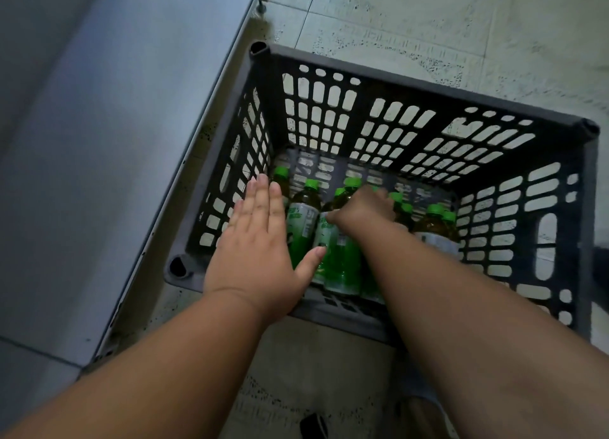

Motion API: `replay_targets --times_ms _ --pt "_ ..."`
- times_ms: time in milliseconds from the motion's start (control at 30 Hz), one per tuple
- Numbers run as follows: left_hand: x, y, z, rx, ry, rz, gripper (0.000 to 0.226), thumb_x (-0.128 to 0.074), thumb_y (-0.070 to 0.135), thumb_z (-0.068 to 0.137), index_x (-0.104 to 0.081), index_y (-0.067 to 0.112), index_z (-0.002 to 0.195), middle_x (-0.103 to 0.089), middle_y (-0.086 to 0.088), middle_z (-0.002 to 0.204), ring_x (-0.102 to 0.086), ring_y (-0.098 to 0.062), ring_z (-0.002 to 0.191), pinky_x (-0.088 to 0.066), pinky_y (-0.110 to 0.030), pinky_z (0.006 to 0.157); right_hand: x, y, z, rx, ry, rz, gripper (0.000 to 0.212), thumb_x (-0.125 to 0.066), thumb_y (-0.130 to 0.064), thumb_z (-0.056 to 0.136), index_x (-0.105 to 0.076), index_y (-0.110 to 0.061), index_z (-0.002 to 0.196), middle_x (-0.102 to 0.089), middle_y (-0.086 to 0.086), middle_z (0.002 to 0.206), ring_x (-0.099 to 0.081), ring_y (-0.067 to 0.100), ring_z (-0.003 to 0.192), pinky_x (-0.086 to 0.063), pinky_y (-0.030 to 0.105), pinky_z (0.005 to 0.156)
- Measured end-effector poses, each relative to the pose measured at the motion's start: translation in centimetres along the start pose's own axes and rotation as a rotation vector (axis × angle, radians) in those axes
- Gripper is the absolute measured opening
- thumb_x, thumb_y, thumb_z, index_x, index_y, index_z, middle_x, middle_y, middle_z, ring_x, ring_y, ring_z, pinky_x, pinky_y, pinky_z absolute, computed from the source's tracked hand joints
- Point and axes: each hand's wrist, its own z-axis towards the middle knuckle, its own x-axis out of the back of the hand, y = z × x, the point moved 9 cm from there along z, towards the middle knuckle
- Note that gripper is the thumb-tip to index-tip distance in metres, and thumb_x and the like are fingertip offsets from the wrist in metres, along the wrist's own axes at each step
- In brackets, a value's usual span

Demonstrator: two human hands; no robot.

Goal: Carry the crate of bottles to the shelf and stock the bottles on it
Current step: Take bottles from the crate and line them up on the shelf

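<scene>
A dark grey slatted crate (428,86) stands on the floor beside the shelf. Several green-capped bottles with green and white labels lie and stand in its bottom; one bottle (301,221) is at the left. My left hand (260,241) hovers flat over the crate's left inner side, fingers straight, thumb near a bottle's label. My right hand (365,211) reaches down into the crate with its fingers curled round the neck of a bottle (339,257) in the middle; the fingertips are hidden.
The grey shelf surface (115,142) runs along the left, its metal edge close against the crate's left wall. Pale speckled floor tiles (461,26) lie beyond and in front of the crate. My foot (425,415) shows at the bottom edge.
</scene>
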Motion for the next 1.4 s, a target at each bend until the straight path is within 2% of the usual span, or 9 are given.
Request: replay_targets --times_ms 133,300,433,633,833,1067,1167,1267,1400 --pt "0.2 0.1 -0.1 -0.005 -0.006 -0.012 0.102 -0.009 0.079 0.084 0.025 0.011 0.151 0.028 -0.007 0.160 0.027 -0.017 0.147 0.010 -0.035 0.121 1.0 -0.3 -1.9 0.107 -0.073 0.360 0.093 -0.082 -0.034 0.078 -0.025 -0.015 0.149 -0.049 0.015 0.140 -0.055 0.032 0.116 -0.051 0.037 0.081" --pt "2.1 0.2 -1.6 -0.007 -0.029 -0.272 0.102 -0.048 0.073 0.085 -0.002 0.018 0.158 -0.010 -0.002 0.166 -0.007 -0.017 0.151 -0.009 -0.034 0.122 9.1 -4.7 -9.9 0.462 0.010 0.453 0.070 -0.084 -0.039 0.074 -0.039 -0.028 0.127 -0.058 0.002 0.118 -0.061 0.024 0.106 -0.055 0.044 0.088" --pt "9.7 -2.5 -5.0 0.054 0.190 -0.600 0.104 -0.073 0.064 0.073 -0.028 0.018 0.154 -0.038 -0.003 0.152 -0.036 -0.021 0.140 -0.032 -0.038 0.115 16.9 -10.7 -20.3 0.733 0.022 0.550 0.059 -0.083 -0.029 0.074 -0.046 -0.029 0.119 -0.064 -0.002 0.103 -0.066 0.017 0.094 -0.056 0.044 0.086" --pt "20.8 -11.1 -13.9 0.099 0.404 -0.719 0.103 -0.076 0.064 0.070 -0.031 0.021 0.152 -0.040 -0.001 0.152 -0.040 -0.017 0.136 -0.036 -0.039 0.112 21.2 -21.0 -37.8 1.108 0.045 0.577 0.058 -0.084 -0.029 0.065 -0.053 -0.030 0.114 -0.067 -0.002 0.102 -0.067 0.018 0.096 -0.056 0.046 0.089" --pt "27.9 -20.7 -20.8 0.181 0.581 -0.722 0.091 -0.078 0.054 0.074 -0.035 0.025 0.149 -0.046 0.003 0.147 -0.047 -0.015 0.129 -0.045 -0.032 0.098 20.4 -30.5 -47.7 1.281 -0.070 0.634 0.062 -0.085 -0.023 0.073 -0.049 -0.029 0.122 -0.063 -0.007 0.110 -0.063 0.014 0.102 -0.057 0.041 0.088" --pt "28.1 -31.4 -19.1 0.357 0.606 -0.605 0.106 -0.072 0.068 0.068 -0.029 0.021 0.153 -0.040 0.003 0.153 -0.041 -0.012 0.135 -0.039 -0.034 0.107 16.7 -41.5 -47.8 1.408 -0.151 0.611 0.056 -0.084 -0.017 0.074 -0.050 -0.028 0.118 -0.064 -0.008 0.105 -0.064 0.010 0.095 -0.055 0.031 0.077" --pt "27.3 -34.7 -16.5 0.461 0.583 -0.567 0.117 -0.060 0.079 0.060 -0.027 0.019 0.154 -0.033 0.001 0.158 -0.033 -0.014 0.142 -0.031 -0.038 0.116 14.7 -46.4 -46.6 1.445 -0.184 0.577 0.057 -0.085 -0.013 0.073 -0.049 -0.023 0.116 -0.065 -0.001 0.106 -0.066 0.016 0.094 -0.059 0.041 0.082" --pt "26.2 -37.4 -14.0 0.549 0.572 -0.467 0.106 -0.065 0.073 0.072 -0.025 0.020 0.155 -0.028 0.000 0.160 -0.027 -0.016 0.146 -0.023 -0.037 0.119 14.0 -50.4 -45.3 1.476 -0.135 0.557 0.063 -0.088 -0.022 0.064 -0.048 -0.027 0.113 -0.067 0.000 0.104 -0.067 0.022 0.095 -0.058 0.051 0.084" --pt "25.2 -39.0 -11.3 0.647 0.558 -0.349 0.097 -0.049 0.073 0.085 -0.017 0.015 0.157 -0.017 -0.005 0.164 -0.015 -0.021 0.150 -0.012 -0.034 0.122 13.9 -53.5 -44.2 1.514 -0.109 0.550 0.074 -0.091 -0.030 0.063 -0.045 -0.031 0.121 -0.065 -0.006 0.105 -0.066 0.019 0.097 -0.058 0.050 0.085"
